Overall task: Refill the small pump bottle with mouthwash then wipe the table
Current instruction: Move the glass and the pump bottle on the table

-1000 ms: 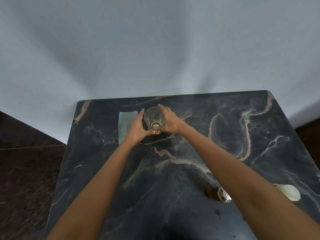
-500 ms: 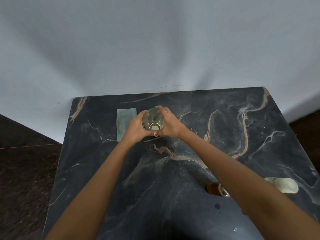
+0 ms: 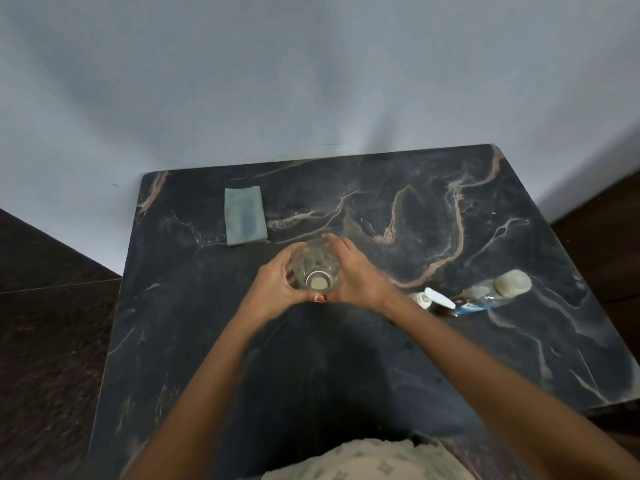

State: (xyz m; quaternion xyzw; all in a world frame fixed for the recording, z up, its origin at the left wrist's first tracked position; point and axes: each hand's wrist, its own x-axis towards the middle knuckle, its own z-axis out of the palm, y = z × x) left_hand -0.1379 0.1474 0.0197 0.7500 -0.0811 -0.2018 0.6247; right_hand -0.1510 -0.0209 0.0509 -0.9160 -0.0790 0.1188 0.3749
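Cloth (image 3: 245, 216) behind-left of held bottle (image 3: 316, 268), lying bottle (image 3: 485, 296) to right

We drew the clear bottle (image 3: 316, 271), gripped between left hand (image 3: 273, 285) and right hand (image 3: 356, 275), toward us, away from the blue cloth (image 3: 245, 216). The brown bottle (image 3: 446, 308), formerly half hidden, came into view.

— What's behind all that?
— A plain, pale blue-grey wall (image 3: 311, 81), unevenly lit, with a thin hairline mark low down near the middle.
— And underfoot?
— A dark brown speckled floor (image 3: 45, 358) on the left, with one pale joint line running across it. The same dark floor shows on the right, where it meets the wall.
— Anything closer in?
— At the bottom edge there's a cream garment (image 3: 367, 462) with a small grey-green repeating print, worn by the person.
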